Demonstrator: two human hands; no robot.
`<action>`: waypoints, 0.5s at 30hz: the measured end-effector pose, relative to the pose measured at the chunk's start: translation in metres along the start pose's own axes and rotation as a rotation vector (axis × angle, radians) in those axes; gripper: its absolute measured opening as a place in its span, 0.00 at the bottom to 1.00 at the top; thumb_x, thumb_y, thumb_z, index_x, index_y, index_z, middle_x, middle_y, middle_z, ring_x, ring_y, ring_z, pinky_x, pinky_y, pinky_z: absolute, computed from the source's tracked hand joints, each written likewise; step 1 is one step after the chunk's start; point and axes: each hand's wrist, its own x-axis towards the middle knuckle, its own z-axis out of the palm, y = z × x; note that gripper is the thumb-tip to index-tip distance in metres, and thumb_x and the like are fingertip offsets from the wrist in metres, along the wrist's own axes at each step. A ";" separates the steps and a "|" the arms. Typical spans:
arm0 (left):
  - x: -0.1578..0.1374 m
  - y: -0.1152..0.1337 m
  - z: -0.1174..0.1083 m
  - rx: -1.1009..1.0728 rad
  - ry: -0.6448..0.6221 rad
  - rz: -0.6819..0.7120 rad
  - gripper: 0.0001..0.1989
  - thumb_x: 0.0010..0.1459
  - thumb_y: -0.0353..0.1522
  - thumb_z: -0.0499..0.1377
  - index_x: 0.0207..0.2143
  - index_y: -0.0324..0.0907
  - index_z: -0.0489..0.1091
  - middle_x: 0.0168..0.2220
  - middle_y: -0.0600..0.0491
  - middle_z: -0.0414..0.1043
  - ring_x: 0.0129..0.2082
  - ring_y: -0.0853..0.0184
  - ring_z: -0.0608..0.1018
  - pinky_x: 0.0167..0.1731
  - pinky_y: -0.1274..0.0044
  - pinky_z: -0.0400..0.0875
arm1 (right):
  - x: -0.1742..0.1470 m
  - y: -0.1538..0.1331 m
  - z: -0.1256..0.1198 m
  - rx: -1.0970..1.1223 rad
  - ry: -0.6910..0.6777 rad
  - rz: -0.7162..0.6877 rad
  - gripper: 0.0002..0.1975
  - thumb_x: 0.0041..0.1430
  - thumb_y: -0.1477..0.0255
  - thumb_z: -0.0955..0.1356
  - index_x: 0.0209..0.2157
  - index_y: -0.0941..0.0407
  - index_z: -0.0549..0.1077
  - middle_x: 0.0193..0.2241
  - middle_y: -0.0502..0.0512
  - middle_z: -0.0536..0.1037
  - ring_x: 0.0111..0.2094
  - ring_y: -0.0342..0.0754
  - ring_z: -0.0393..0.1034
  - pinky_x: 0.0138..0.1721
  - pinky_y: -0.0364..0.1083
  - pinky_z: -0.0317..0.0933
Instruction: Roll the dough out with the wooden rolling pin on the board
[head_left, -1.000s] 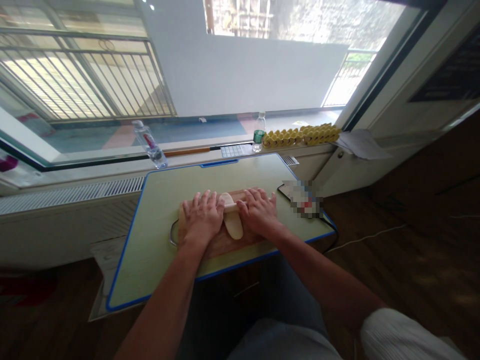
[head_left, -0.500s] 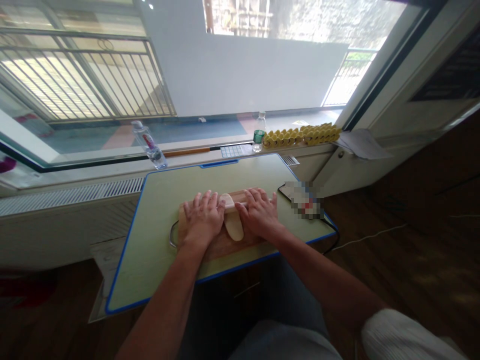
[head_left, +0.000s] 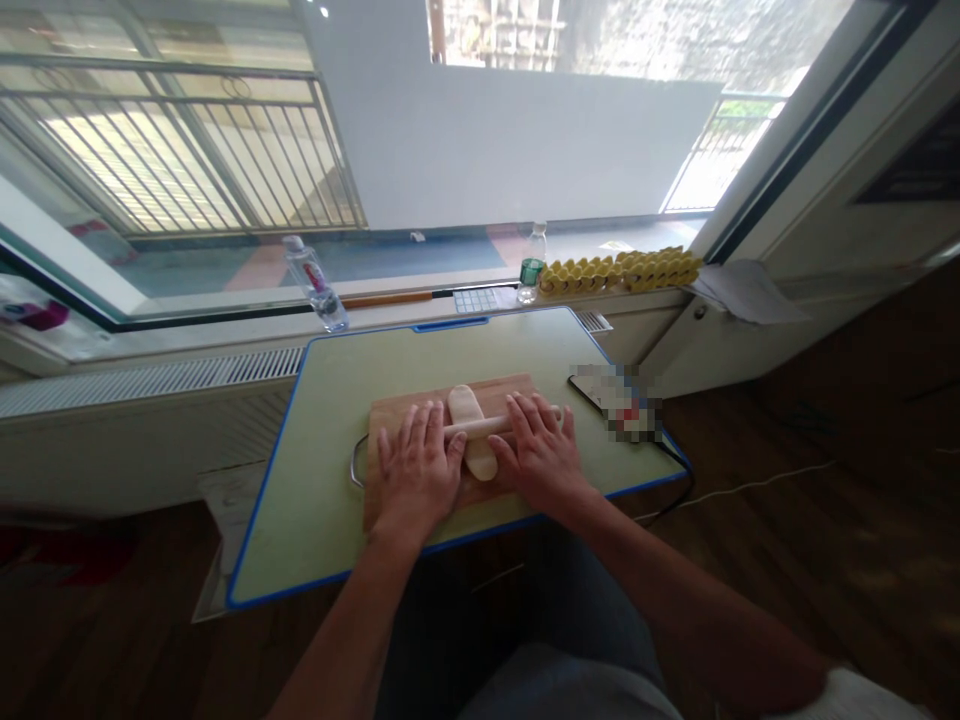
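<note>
A pale rolling pin (head_left: 489, 427) lies across a flattened oblong piece of dough (head_left: 466, 403) on a wooden cutting board (head_left: 397, 412). The dough runs lengthwise from front to back, sticking out on both sides of the pin. My left hand (head_left: 421, 462) rests palm down over the pin's left end, fingers stretched out and apart. Over the right end lies my right hand (head_left: 541, 445), also palm down with spread fingers, its thumb near the dough's edge. Both palms hide parts of the pin.
The board sits on a light green folding table (head_left: 315, 520) with a blue rim. A blurred-out phone-like device (head_left: 619, 400) with a cable lies at right. Along the windowsill are two plastic bottles (head_left: 319, 285), (head_left: 532, 265) and yellow egg cartons (head_left: 622, 272). A metal handle (head_left: 358, 462) juts from the board's left.
The rolling pin has come back toward me along the dough, with both hands on it. More of the dough's far end shows. The whole view has shifted slightly.
</note>
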 end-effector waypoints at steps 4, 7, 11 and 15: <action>0.024 -0.002 0.000 0.012 -0.014 0.011 0.33 0.74 0.47 0.40 0.72 0.42 0.60 0.73 0.43 0.60 0.74 0.52 0.60 0.72 0.46 0.45 | 0.022 -0.001 0.003 0.015 -0.013 0.017 0.34 0.76 0.51 0.56 0.73 0.56 0.59 0.72 0.64 0.62 0.74 0.62 0.50 0.72 0.71 0.30; 0.050 -0.002 -0.002 0.023 -0.038 0.009 0.32 0.74 0.47 0.40 0.71 0.43 0.62 0.73 0.44 0.60 0.74 0.49 0.60 0.71 0.44 0.46 | 0.048 -0.001 0.005 0.022 -0.027 0.032 0.35 0.77 0.49 0.53 0.72 0.56 0.62 0.72 0.64 0.63 0.74 0.62 0.50 0.72 0.73 0.29; 0.070 -0.001 -0.006 0.028 -0.073 -0.011 0.32 0.74 0.46 0.40 0.71 0.42 0.62 0.73 0.44 0.60 0.73 0.47 0.60 0.71 0.42 0.46 | 0.068 -0.002 0.005 0.017 -0.052 0.042 0.35 0.77 0.48 0.52 0.69 0.56 0.67 0.71 0.63 0.66 0.73 0.65 0.52 0.70 0.75 0.31; 0.055 -0.001 -0.006 0.027 -0.062 0.010 0.32 0.74 0.46 0.39 0.70 0.41 0.64 0.73 0.44 0.61 0.74 0.48 0.60 0.71 0.42 0.46 | 0.056 -0.002 0.001 0.020 -0.039 0.022 0.35 0.77 0.49 0.53 0.69 0.57 0.66 0.70 0.64 0.66 0.73 0.63 0.52 0.71 0.73 0.33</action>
